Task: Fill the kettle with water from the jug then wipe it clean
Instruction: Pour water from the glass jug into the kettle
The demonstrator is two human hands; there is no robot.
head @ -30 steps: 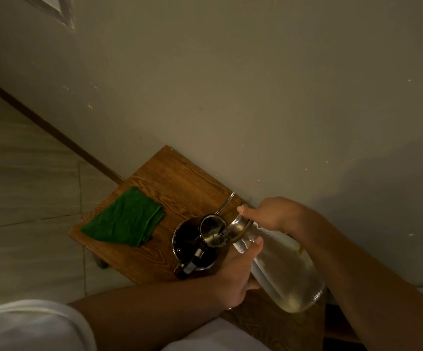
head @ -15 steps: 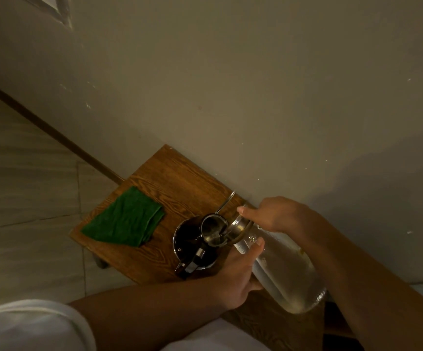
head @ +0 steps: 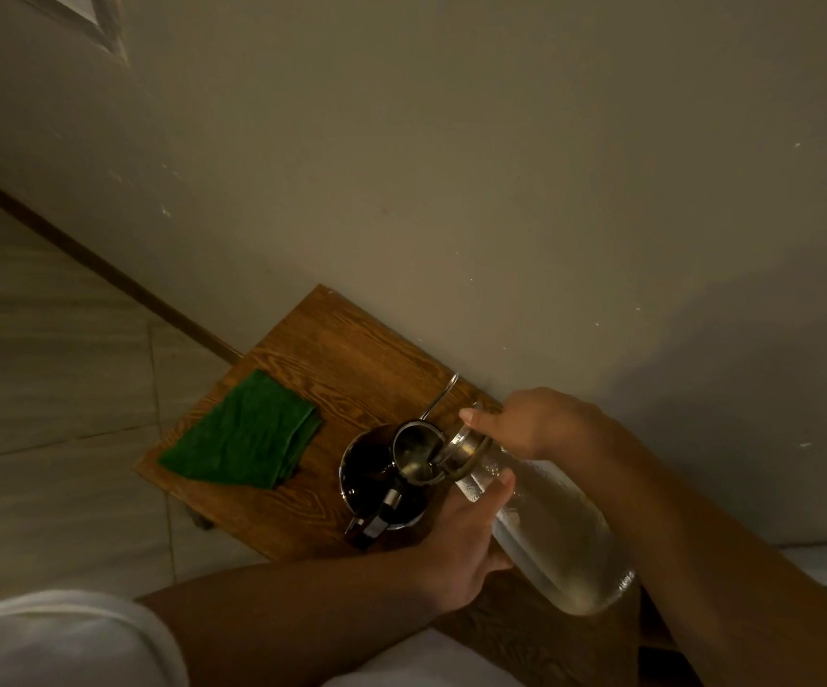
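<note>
1. While I compare this with a second ago, almost nothing has shifted: the jug keeps the same steep tilt, its metal mouth over the open kettle, and both my hands sit where they were.
2. My left hand is wrapped under the jug's neck from below, thumb pressed on the glass; my right hand is curled over the neck from above, one finger laid along the metal collar. Both are closed on the jug.
3. I judge the pour is in its steady stretch. The light is too dim for me to make out the stream or the water level in the kettle. A good deal of water seems left in the jug's belly.
4. The kettle stands on the wooden table, its lid flipped up and its dark handle towards me.
5. The green cloth lies folded to the kettle's left, apart from it and untouched, so wiping is yet to come.
6. The table is pushed against a plain wall; pale floor tiles spread to the left.
</note>
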